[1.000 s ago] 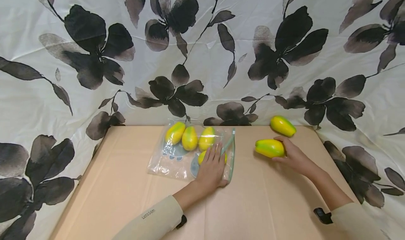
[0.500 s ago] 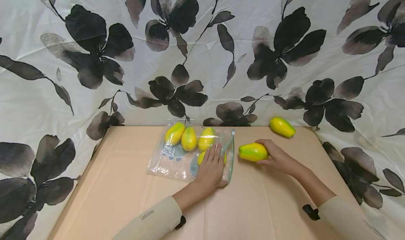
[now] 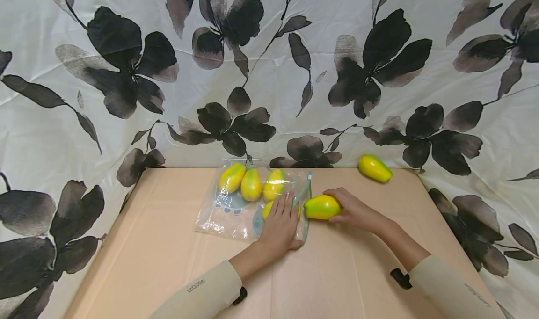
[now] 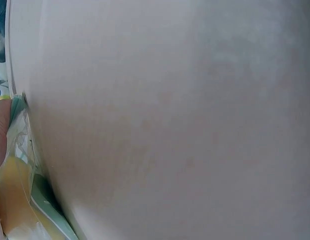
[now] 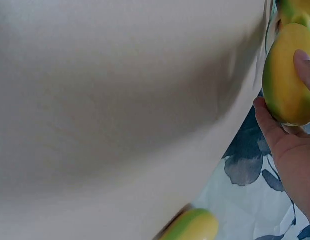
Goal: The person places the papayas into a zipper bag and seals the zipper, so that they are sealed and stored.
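A clear zip bag (image 3: 210, 221) with a green zip edge lies flat, its opening side facing right. Several yellow-green papayas (image 3: 251, 185) show through the plastic. My left hand (image 3: 278, 225) rests on the bag near the zip with fingers extended, partly covering one papaya inside. In the left wrist view, the green zip strip (image 4: 47, 202) and a papaya show at the lower left. My right hand (image 3: 353, 211) grips another papaya (image 3: 322, 207), its far end right at the zip edge. The right wrist view shows thumb and fingers around that papaya (image 5: 285, 75).
One more papaya (image 3: 375, 168) lies at the back right of the cardboard-coloured tabletop (image 3: 177, 272). Behind the table's rear edge hangs a white cloth (image 3: 294, 90) with dark flower prints.
My right hand has carried its papaya leftward, from near the loose papaya to the bag's zip edge. The left hand and bag have stayed in place.
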`<action>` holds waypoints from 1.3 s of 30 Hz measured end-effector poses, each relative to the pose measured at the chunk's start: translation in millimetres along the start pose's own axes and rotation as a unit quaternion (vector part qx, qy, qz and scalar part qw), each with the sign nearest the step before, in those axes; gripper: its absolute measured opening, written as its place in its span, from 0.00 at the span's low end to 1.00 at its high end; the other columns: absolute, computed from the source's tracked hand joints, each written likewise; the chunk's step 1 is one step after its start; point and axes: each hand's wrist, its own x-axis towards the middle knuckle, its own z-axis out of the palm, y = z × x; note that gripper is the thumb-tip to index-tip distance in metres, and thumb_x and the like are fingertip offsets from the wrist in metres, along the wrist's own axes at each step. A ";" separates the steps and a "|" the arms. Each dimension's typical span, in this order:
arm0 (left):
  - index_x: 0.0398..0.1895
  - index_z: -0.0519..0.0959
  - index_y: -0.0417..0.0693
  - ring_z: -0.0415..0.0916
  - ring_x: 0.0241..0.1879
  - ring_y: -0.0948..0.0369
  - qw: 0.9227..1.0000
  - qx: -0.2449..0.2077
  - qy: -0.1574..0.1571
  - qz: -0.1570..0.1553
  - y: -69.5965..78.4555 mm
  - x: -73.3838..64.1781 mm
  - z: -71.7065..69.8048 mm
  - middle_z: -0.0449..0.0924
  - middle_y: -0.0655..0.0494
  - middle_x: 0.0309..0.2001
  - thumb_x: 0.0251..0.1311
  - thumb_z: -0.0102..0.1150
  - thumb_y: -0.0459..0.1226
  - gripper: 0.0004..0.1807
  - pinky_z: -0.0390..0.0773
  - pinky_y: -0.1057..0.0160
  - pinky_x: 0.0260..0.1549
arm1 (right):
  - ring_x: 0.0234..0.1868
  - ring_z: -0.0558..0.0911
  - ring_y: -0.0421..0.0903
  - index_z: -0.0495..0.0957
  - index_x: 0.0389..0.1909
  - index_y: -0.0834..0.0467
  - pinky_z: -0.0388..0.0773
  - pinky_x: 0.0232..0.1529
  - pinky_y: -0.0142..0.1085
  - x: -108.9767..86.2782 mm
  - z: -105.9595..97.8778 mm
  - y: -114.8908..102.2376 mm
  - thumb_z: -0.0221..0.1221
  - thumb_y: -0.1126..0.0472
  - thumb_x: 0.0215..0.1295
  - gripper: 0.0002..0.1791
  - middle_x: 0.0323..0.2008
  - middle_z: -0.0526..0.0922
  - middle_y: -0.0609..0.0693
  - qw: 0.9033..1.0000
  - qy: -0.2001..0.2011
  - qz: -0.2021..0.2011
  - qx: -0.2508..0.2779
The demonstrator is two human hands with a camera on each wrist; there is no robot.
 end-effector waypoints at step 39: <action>0.79 0.58 0.37 0.39 0.83 0.41 1.000 -0.003 0.000 0.006 -1.4 -1.2 -0.5 0.43 0.35 0.83 0.49 0.68 0.71 0.65 0.48 0.43 0.80 | 0.64 0.76 0.53 0.64 0.76 0.61 0.77 0.65 0.52 16.5 17.1 -14.0 0.64 0.68 0.66 0.38 0.68 0.74 0.57 0.998 -0.035 -0.047 0.011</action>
